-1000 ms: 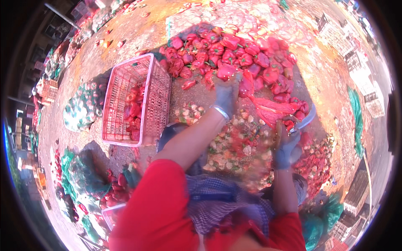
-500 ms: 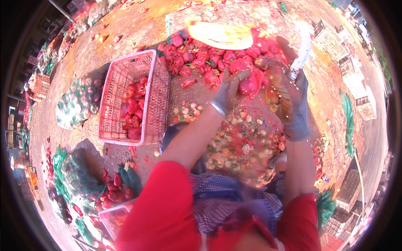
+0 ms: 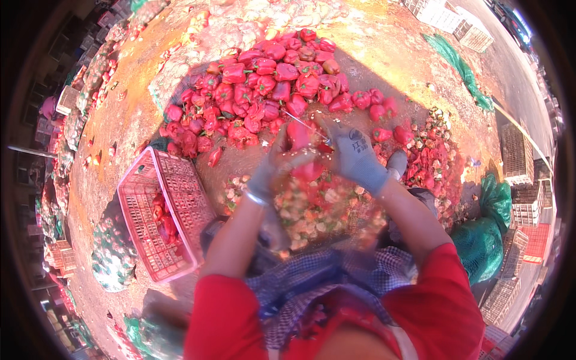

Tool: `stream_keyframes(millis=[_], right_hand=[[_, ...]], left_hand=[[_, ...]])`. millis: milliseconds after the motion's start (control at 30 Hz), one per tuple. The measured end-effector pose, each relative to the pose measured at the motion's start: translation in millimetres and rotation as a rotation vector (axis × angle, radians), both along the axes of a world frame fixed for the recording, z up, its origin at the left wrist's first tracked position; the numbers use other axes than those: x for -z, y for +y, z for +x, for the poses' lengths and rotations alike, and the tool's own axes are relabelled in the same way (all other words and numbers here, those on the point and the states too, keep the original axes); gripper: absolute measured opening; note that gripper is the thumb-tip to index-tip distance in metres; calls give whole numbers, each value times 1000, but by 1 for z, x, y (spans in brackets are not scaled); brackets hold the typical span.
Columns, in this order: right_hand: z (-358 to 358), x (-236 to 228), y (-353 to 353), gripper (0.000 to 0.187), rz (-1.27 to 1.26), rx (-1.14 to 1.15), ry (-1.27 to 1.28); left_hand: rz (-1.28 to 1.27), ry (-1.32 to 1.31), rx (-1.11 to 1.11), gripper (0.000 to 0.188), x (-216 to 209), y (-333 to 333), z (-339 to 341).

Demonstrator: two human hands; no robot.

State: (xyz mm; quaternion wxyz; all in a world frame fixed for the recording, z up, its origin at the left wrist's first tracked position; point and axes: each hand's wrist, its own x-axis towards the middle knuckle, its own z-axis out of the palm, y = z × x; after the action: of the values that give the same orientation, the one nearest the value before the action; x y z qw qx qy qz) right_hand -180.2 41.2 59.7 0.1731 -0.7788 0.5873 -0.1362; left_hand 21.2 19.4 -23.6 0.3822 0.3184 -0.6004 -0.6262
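Both my hands wear grey gloves and meet over the ground in front of me. My left hand (image 3: 269, 174), blurred by motion, is closed around a red bell pepper (image 3: 298, 137). My right hand (image 3: 359, 159) grips a knife (image 3: 302, 123); its thin blade points up and left across the pepper, and its handle is mostly hidden by the fingers. Just beyond the hands spreads a large heap of red bell peppers (image 3: 264, 84). Below them lies a blurred pile of pale and green pepper trimmings (image 3: 324, 210).
A pink plastic crate (image 3: 195, 201) stands tilted in view at left, with red pepper pieces (image 3: 163, 217) inside. Behind it is a filled net sack (image 3: 113, 255). Green netting (image 3: 480, 246) and stacked crates (image 3: 517, 153) are at right. More red scraps (image 3: 429, 168) lie beside my shoe (image 3: 396, 162).
My view has turned, so the heap and crate sit differently. The knife, raised upright on the right before, now lies across the pepper. My hands have come closer together.
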Motion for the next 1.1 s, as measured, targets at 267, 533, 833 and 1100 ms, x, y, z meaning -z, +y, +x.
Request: stream_keyframes(millis=[267,533,833,1100], right_hand=[[-37,48,8,72,-59,44,-214],[-62,47,4,69,-66,56,-407],[-72,49,5,67,156,154,-673],[-55,67,3,53,38,223,-391]], left_hand=[[-83,-162,117,50,10,6,-23],[601,259,104,87,-37,12,-46],[699,195,130,80,-46,18,-47],[637,51,101,69,-42,17,-56]])
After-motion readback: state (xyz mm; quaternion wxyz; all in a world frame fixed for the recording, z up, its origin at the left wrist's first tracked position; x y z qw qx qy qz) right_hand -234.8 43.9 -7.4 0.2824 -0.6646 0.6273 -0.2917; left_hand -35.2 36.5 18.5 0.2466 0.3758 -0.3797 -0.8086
